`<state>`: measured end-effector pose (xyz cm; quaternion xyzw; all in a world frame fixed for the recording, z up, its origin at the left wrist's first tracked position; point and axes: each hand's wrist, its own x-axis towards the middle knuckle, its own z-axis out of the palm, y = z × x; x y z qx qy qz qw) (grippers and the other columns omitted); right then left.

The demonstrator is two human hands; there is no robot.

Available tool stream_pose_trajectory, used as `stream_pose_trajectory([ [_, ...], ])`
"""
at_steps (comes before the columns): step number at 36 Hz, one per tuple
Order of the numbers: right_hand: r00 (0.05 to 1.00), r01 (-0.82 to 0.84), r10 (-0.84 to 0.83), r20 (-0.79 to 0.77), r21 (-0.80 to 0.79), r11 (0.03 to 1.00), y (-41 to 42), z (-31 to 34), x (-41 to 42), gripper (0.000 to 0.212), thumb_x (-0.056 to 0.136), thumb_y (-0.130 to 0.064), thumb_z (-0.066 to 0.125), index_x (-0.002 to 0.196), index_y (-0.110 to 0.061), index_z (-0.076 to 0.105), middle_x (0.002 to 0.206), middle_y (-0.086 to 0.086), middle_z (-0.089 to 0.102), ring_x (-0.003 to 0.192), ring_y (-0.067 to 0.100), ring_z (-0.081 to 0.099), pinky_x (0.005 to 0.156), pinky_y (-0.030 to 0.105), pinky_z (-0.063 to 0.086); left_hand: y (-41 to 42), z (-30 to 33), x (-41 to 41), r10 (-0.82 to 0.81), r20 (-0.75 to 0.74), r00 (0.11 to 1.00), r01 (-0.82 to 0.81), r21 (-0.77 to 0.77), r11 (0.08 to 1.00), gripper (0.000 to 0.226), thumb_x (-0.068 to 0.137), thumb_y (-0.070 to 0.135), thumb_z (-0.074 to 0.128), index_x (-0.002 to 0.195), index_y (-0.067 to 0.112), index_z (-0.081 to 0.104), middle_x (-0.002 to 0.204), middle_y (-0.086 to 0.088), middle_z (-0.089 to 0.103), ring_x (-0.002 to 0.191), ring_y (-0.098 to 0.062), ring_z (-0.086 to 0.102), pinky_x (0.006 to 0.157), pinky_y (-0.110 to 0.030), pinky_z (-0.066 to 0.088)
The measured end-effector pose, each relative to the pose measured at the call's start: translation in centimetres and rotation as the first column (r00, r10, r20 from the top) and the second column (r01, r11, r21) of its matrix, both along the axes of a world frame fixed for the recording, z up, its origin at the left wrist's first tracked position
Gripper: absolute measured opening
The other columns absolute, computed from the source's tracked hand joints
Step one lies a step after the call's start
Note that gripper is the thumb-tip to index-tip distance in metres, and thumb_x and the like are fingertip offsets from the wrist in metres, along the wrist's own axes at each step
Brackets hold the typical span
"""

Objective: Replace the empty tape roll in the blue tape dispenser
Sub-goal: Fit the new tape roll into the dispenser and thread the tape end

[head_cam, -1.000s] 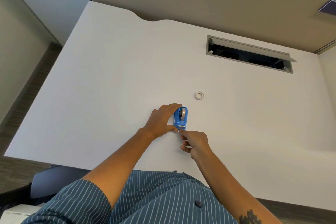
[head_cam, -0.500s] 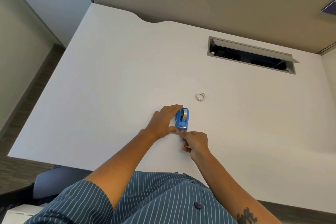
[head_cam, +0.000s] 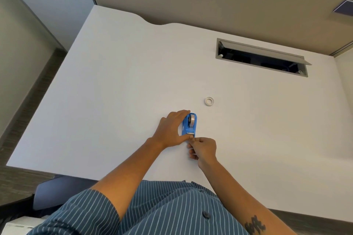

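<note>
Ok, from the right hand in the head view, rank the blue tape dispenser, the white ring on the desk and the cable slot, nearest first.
1. Blue tape dispenser: right at the right hand's fingers, at its near end.
2. White ring: lying alone on the desk, beyond the dispenser and slightly right.
3. Cable slot: at the far right of the desk, by the partition.
</note>
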<state>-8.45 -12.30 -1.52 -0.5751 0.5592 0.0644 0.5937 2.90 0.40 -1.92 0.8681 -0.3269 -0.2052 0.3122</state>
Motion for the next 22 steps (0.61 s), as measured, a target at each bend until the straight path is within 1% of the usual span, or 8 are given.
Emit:
stream_pose_trajectory([
  [3, 1.0, -0.004, 0.004, 0.001, -0.005, 1.0, -0.04, -0.18, 0.0, 0.015, 0.098, -0.013, 0.081, 0.09, 0.0, 0.08, 0.075, 0.015, 0.077, 0.048, 0.02, 0.06, 0.051, 0.03, 0.058, -0.05, 0.11, -0.17, -0.005, 0.012, 1.0, 0.005, 0.006, 1.0, 0.096, 0.082, 0.062, 0.078, 0.16, 0.026, 0.035, 0.162, 0.007, 0.046, 0.144, -0.019, 0.046, 0.109, -0.046, 0.046],
  [7, 1.0, -0.01, 0.01, 0.005, -0.004, 1.0, -0.13, -0.37, -0.03, 0.014, 0.098, -0.012, 0.081, 0.089, 0.0, 0.08, 0.072, 0.014, 0.077, 0.045, 0.019, 0.059, 0.051, 0.031, 0.059, -0.03, 0.26, -0.19, -0.002, 0.01, 1.0, 0.002, 0.009, 1.0, 0.096, 0.081, 0.061, 0.079, 0.16, 0.027, 0.035, 0.161, 0.008, 0.046, 0.144, -0.018, 0.045, 0.109, -0.047, 0.047],
  [13, 1.0, -0.024, 0.025, 0.006, -0.019, 1.0, -0.18, -0.49, 0.01, 0.015, 0.096, -0.014, 0.084, 0.089, -0.001, 0.08, 0.074, 0.015, 0.078, 0.049, 0.021, 0.062, 0.054, 0.033, 0.061, -0.14, 0.4, -0.31, 0.005, -0.02, 1.0, -0.005, 0.016, 1.0, 0.097, 0.082, 0.058, 0.081, 0.161, 0.027, 0.033, 0.164, 0.008, 0.042, 0.146, -0.017, 0.044, 0.113, -0.047, 0.043],
  [17, 1.0, -0.015, 0.016, 0.015, -0.03, 0.999, -0.17, -0.42, -0.03, 0.017, 0.092, -0.013, 0.087, 0.09, 0.001, 0.079, 0.075, 0.017, 0.08, 0.05, 0.023, 0.065, 0.06, 0.037, 0.066, -0.34, 0.46, -0.55, 0.011, -0.051, 0.999, -0.011, 0.018, 1.0, 0.097, 0.084, 0.051, 0.083, 0.162, 0.025, 0.031, 0.165, 0.006, 0.04, 0.147, -0.018, 0.043, 0.114, -0.045, 0.042],
  [20, 1.0, -0.012, 0.013, 0.025, -0.046, 0.999, -0.41, -0.14, -0.32, 0.02, 0.087, -0.014, 0.093, 0.086, 0.0, 0.078, 0.072, 0.016, 0.081, 0.049, 0.023, 0.067, 0.059, 0.04, 0.066, -0.39, 0.48, -0.85, 0.014, -0.072, 0.997, -0.013, 0.014, 1.0, 0.097, 0.085, 0.042, 0.084, 0.163, 0.023, 0.029, 0.166, 0.005, 0.039, 0.147, -0.019, 0.042, 0.114, -0.046, 0.042],
  [22, 1.0, -0.02, 0.022, 0.021, -0.059, 0.998, -0.68, -0.08, -0.52, 0.019, 0.088, -0.014, 0.091, 0.085, -0.001, 0.077, 0.071, 0.015, 0.08, 0.049, 0.022, 0.067, 0.057, 0.038, 0.066, -0.39, 0.41, -0.97, 0.023, -0.071, 0.997, -0.022, 0.01, 1.0, 0.096, 0.085, 0.038, 0.084, 0.163, 0.022, 0.029, 0.166, 0.004, 0.039, 0.148, -0.019, 0.042, 0.115, -0.046, 0.041],
])
